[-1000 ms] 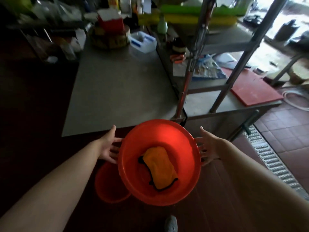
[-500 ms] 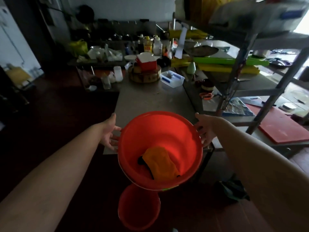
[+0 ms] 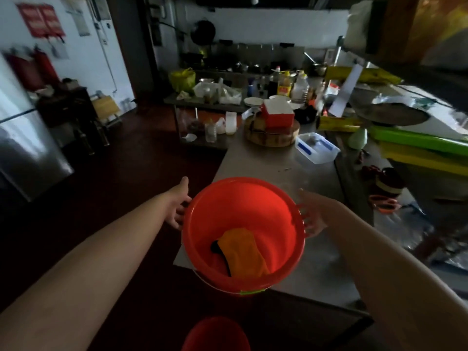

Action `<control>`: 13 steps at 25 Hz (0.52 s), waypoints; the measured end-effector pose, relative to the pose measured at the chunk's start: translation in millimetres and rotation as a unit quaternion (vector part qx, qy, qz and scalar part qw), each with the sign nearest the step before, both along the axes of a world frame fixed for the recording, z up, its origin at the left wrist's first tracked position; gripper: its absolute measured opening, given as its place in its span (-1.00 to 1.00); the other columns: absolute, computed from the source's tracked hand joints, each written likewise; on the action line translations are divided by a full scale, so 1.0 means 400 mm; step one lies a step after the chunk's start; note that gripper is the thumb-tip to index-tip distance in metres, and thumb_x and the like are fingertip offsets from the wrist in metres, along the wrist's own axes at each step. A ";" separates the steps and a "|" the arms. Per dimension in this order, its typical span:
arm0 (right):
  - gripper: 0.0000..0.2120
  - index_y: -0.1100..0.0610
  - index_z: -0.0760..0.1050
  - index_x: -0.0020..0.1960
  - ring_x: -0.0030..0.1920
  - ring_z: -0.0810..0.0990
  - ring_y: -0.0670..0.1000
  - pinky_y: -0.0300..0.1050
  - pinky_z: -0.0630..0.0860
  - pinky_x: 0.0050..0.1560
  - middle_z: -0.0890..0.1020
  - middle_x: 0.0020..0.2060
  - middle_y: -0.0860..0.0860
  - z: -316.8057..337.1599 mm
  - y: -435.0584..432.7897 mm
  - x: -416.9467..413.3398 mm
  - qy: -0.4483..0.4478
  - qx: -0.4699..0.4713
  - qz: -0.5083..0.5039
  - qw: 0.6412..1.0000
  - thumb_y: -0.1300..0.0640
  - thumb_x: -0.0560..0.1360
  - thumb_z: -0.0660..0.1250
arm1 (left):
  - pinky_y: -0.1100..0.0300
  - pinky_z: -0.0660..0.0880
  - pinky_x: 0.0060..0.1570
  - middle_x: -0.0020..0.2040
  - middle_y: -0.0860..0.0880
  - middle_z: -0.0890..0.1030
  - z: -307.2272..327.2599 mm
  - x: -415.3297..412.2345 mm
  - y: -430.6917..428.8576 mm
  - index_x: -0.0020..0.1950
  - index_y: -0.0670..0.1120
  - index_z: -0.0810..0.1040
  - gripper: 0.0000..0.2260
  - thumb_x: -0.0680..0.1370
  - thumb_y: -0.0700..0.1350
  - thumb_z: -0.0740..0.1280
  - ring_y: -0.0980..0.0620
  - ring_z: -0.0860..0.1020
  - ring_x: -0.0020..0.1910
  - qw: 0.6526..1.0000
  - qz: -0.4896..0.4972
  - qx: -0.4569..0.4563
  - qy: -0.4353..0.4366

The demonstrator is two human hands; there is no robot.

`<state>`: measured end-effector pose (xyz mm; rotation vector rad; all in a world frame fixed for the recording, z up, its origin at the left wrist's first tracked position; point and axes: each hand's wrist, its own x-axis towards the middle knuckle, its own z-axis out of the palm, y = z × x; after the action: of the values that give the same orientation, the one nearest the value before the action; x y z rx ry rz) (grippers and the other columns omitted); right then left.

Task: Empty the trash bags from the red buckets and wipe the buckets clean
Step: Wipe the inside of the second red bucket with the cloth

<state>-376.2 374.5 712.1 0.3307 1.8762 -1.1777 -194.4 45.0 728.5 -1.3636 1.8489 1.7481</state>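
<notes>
I hold a red bucket between both hands, over the near corner of the steel table. My left hand grips its left side just under the rim, thumb pointing up. On the opposite side my right hand grips the wall, fingers reaching under the rim. An orange cloth with a black edge lies crumpled inside the bucket. A second red bucket stands on the dark floor below, only its top showing. No trash bag is visible.
The far end of the table holds a round wooden block with a red box and a clear plastic container. A metal shelf rack with green and yellow rolls lines the right. A steel fridge stands left, across dark open floor.
The bucket has risen from above the floor bucket to over the table corner, both hands staying on its sides. My view has lifted toward the back of the kitchen.
</notes>
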 end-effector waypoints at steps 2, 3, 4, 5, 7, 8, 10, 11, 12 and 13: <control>-0.30 0.12 0.49 0.28 0.15 0.54 0.24 0.24 0.46 0.19 0.55 0.20 0.18 -0.006 -0.052 -0.049 0.007 -0.003 0.006 1.000 -0.46 0.54 0.10 | -0.33 0.35 0.28 0.46 -0.24 0.38 -0.012 -0.051 -0.027 0.50 -0.10 0.36 -0.17 0.53 0.49 -0.11 -0.29 0.36 0.42 1.000 0.022 -0.013 0.007; -0.32 0.13 0.49 0.26 0.13 0.54 0.23 0.24 0.47 0.17 0.55 0.18 0.18 -0.014 -0.073 -0.066 0.013 -0.001 0.002 1.000 -0.45 0.55 0.10 | -0.31 0.35 0.28 0.45 -0.24 0.40 -0.020 -0.073 -0.039 0.50 -0.10 0.37 -0.18 0.54 0.48 -0.11 -0.28 0.37 0.41 0.999 0.030 -0.022 0.009; -0.33 0.12 0.49 0.24 0.13 0.54 0.23 0.23 0.47 0.18 0.55 0.17 0.19 -0.026 -0.093 -0.081 0.017 0.001 0.000 1.000 -0.44 0.55 0.10 | -0.29 0.36 0.28 0.44 -0.23 0.41 -0.031 -0.094 -0.051 0.49 -0.10 0.38 -0.19 0.55 0.47 -0.10 -0.27 0.38 0.41 0.999 0.037 -0.031 0.009; -0.35 0.12 0.50 0.21 0.13 0.54 0.24 0.23 0.46 0.19 0.54 0.17 0.19 -0.038 -0.115 -0.095 0.017 -0.001 -0.002 1.000 -0.44 0.56 0.09 | -0.28 0.36 0.29 0.44 -0.22 0.41 -0.042 -0.116 -0.068 0.48 -0.10 0.39 -0.21 0.56 0.46 -0.10 -0.26 0.39 0.40 0.998 0.043 -0.037 0.011; -0.38 0.12 0.49 0.14 0.10 0.53 0.23 0.21 0.46 0.21 0.54 0.14 0.19 -0.056 -0.159 -0.121 0.020 0.001 -0.007 1.000 -0.43 0.57 0.08 | -0.26 0.35 0.30 0.45 -0.22 0.40 -0.067 -0.168 -0.107 0.48 -0.10 0.39 -0.23 0.57 0.44 -0.09 -0.25 0.38 0.42 0.998 0.041 -0.042 0.018; -0.39 0.12 0.49 0.13 0.08 0.53 0.22 0.20 0.46 0.21 0.54 0.11 0.18 -0.070 -0.180 -0.138 0.025 0.008 -0.017 1.000 -0.42 0.57 0.08 | -0.23 0.34 0.32 0.44 -0.23 0.41 -0.081 -0.197 -0.128 0.48 -0.11 0.38 -0.24 0.58 0.43 -0.09 -0.24 0.38 0.41 0.998 0.026 -0.046 0.023; -0.40 0.13 0.48 0.15 0.02 0.54 0.20 0.15 0.49 0.17 0.55 0.06 0.17 -0.090 -0.216 -0.153 0.039 0.033 -0.037 0.998 -0.40 0.58 0.10 | -0.12 0.34 0.30 0.22 -0.23 0.54 -0.105 -0.246 -0.161 0.48 -0.17 0.37 -0.27 0.62 0.37 -0.10 -0.17 0.50 0.23 0.997 -0.012 -0.063 0.035; -0.42 0.13 0.49 0.13 0.00 0.55 0.19 0.13 0.51 0.13 0.55 0.03 0.17 -0.100 -0.228 -0.160 0.053 0.046 -0.043 0.997 -0.39 0.58 0.11 | -0.09 0.33 0.28 0.03 -0.18 0.57 -0.111 -0.270 -0.174 0.46 -0.20 0.39 -0.29 0.65 0.33 -0.11 -0.11 0.54 0.09 0.995 -0.034 -0.078 0.045; -0.44 0.13 0.49 0.08 -0.03 0.55 0.19 0.12 0.52 0.08 0.54 0.02 0.17 -0.098 -0.239 -0.163 0.056 0.055 -0.052 0.996 -0.38 0.59 0.13 | -0.07 0.32 0.30 -0.07 -0.13 0.56 -0.115 -0.294 -0.187 0.45 -0.21 0.40 -0.32 0.67 0.30 -0.11 -0.08 0.54 0.04 0.992 -0.061 -0.099 0.053; -0.45 0.14 0.48 0.04 -0.04 0.55 0.19 0.11 0.53 0.01 0.54 0.01 0.17 -0.082 -0.249 -0.158 0.047 0.061 -0.053 0.996 -0.37 0.59 0.15 | -0.08 0.31 0.34 -0.05 -0.12 0.57 -0.114 -0.312 -0.199 0.43 -0.20 0.42 -0.34 0.68 0.28 -0.11 -0.08 0.55 0.08 0.987 -0.094 -0.119 0.060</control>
<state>-439.5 274.8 679.3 0.4545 2.0396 -1.1682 -319.2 -34.6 682.8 -1.1362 2.2331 1.5861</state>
